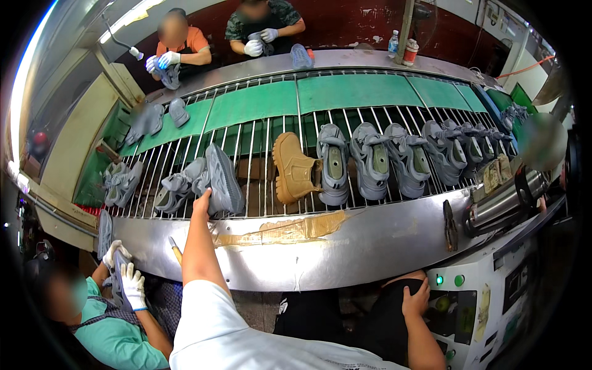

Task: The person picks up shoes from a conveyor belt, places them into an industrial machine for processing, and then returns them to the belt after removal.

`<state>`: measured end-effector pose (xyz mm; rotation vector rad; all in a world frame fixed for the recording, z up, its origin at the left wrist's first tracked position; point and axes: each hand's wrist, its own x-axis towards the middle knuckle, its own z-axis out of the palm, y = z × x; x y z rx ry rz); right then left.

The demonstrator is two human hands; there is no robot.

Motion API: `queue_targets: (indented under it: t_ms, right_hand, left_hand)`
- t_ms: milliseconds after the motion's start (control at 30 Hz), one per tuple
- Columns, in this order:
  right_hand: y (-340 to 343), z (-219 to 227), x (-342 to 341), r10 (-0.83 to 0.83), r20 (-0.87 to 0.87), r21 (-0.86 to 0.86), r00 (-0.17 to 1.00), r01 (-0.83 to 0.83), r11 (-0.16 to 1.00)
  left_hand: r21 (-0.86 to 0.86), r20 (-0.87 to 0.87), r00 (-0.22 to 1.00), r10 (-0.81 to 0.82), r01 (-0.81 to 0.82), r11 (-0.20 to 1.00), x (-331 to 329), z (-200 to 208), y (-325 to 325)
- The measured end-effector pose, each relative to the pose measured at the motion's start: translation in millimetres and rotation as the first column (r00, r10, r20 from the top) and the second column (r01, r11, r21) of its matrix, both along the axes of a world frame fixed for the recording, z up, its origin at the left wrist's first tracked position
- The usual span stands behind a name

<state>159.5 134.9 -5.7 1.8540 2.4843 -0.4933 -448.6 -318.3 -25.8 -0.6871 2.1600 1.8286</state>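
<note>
Head: left hand [203,201] on grey shoe [225,180]

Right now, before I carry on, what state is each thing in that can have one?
Left hand: touching the tilted grey shoe, grip partly hidden
Right hand: resting, nothing visible in it
Tilted grey shoe: on edge, sole turned rightward
Tan boot: on its side, sole facing left
Grey shoes in the right-hand row: sole down
Green light: lit
Clear bottle: upright
</note>
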Motion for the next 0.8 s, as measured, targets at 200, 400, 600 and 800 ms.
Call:
queue_targets:
  t_ms: [200, 400, 600, 800]
  right_hand:
    - [-6.2, 0.9, -4.2, -0.031, 0.020, 0.034, 0.999, 0.030, 0.999]
    - [-9.9, 14.6, -10.9, -0.036, 0.019, 0.013, 0.999, 0.036, 0.999]
    - [-12.6, 30.2, -15.7, -0.031, -0.030, -0.045, 0.999, 0.030, 0.999]
    - [-34.1, 1.7, 9.5, 0.164, -0.463, 0.198, 0.871, -0.078, 0.977]
  left_hand:
    - [-0.446, -0.477, 0.879, -0.013, -0.230, 0.865, 38.6, 28.1, 67.3]
    - [0.356, -0.385, 0.923, 0.012, 0.137, 0.924, 20.2, 35.8, 71.6]
    - [0.208, -0.285, 0.940, -0.186, 0.250, 0.946, 10.9, 70.1, 63.1]
    - [0.675, -0.228, 0.955, -0.188, 0.294, 0.677, 138.1, 80.2, 33.5]
